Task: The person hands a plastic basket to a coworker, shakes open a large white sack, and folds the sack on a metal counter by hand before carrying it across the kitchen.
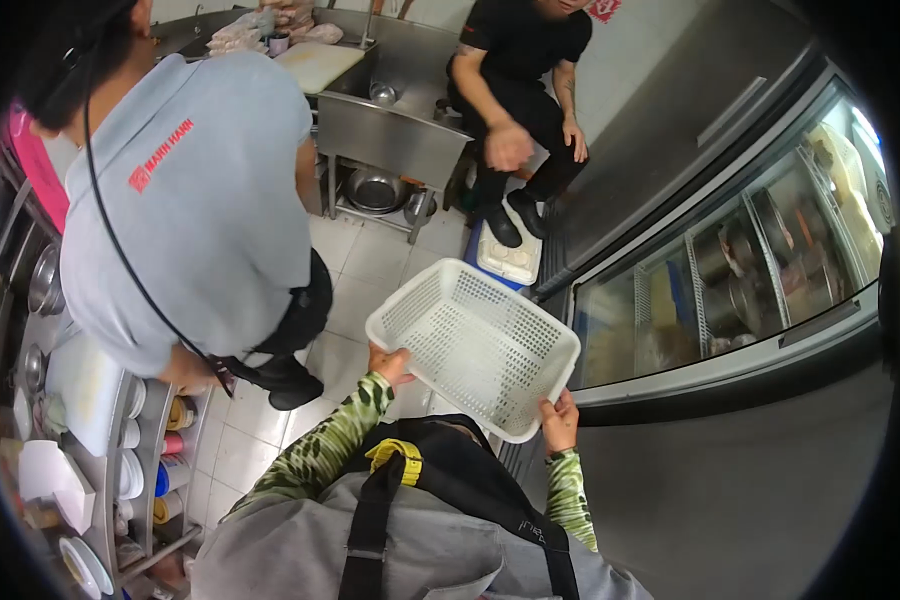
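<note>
A white perforated plastic basket is held out in front of my body, its inside bare. My left hand grips the near left corner of its rim, fingers wrapped under the edge. At the near right corner, my right hand is closed on the rim in the same way. The undersides of both hands' fingers are partly hidden by the basket.
At left stands a person in a grey shirt, beside shelves of dishes. A person in black sits ahead, feet on a white-lidded box. A steel sink is behind; a glass-door fridge flanks the right.
</note>
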The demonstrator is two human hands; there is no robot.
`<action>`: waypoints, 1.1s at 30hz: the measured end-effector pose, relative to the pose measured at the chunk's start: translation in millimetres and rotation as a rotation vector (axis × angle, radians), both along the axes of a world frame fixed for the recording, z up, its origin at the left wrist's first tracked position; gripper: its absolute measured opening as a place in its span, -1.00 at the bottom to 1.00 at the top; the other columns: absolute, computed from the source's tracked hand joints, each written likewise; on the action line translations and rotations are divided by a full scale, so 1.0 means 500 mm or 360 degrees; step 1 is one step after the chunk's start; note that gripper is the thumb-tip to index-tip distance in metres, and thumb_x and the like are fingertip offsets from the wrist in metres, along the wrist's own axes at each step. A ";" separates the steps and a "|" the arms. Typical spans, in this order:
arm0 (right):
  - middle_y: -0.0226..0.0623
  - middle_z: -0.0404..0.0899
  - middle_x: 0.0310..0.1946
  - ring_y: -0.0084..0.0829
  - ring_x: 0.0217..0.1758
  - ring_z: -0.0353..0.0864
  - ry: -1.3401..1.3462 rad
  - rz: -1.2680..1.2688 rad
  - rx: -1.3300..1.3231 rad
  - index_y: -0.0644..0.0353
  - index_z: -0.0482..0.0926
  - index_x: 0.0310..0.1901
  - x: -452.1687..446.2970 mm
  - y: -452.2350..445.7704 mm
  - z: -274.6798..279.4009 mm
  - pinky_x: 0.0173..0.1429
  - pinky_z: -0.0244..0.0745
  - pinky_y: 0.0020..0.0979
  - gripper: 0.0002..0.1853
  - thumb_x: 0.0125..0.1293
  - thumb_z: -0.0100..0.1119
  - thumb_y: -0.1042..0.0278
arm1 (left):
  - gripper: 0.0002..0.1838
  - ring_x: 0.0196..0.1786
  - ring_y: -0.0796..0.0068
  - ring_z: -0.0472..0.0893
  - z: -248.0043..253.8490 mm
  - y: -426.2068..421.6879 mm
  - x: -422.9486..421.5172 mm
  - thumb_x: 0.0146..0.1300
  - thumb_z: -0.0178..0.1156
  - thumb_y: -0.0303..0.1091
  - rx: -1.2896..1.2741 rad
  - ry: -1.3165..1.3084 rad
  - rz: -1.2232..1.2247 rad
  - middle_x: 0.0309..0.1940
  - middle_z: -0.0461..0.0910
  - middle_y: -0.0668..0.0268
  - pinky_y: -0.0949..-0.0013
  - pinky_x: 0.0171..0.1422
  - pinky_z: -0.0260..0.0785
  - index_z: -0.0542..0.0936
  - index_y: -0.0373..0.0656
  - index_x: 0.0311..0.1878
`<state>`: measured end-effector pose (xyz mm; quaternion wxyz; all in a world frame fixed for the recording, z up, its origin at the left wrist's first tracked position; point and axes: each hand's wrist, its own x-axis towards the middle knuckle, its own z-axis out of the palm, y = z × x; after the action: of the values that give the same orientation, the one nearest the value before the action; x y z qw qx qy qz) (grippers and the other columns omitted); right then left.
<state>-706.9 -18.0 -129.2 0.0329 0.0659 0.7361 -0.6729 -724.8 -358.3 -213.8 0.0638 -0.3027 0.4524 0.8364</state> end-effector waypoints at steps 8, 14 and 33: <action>-0.12 0.62 0.08 -0.35 0.10 0.62 0.0218 -0.0141 0.0121 0.43 0.36 0.29 -0.172 0.072 0.051 0.25 0.43 -0.39 -0.50 0.28 0.04 0.65 | -0.19 0.28 -0.08 0.52 0.097 0.102 -0.147 0.24 0.02 -0.53 0.0014 0.0116 0.0073 0.40 0.33 0.08 -0.32 0.14 0.49 -0.05 0.14 0.52; -0.13 0.65 -0.04 -0.38 -0.04 0.65 0.0459 -0.0235 0.0042 0.45 0.44 0.16 -0.304 0.092 0.061 0.10 0.54 -0.36 -0.59 0.25 0.00 0.64 | -0.12 0.42 -0.13 0.34 0.100 0.100 -0.301 0.25 0.09 -0.46 -0.0103 0.0204 0.0028 0.52 0.12 0.12 -0.42 0.16 0.43 -0.11 0.22 0.55; -0.16 0.53 -0.29 -0.31 -0.53 0.56 -0.1180 0.1527 0.1059 0.17 0.47 0.02 -0.342 0.151 -0.563 -0.48 0.48 -0.32 -0.65 0.44 0.03 0.06 | -0.30 0.29 -0.14 0.51 -0.465 -0.065 0.795 0.28 0.11 -0.03 -0.0854 -0.2200 0.1075 0.23 0.51 -0.20 0.07 0.38 0.39 0.37 -0.33 0.36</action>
<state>-877.9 57.6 -410.7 0.5545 -0.0347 0.7913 -0.2553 -327.5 -390.9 -446.4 -0.0017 -0.8756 0.3802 0.2979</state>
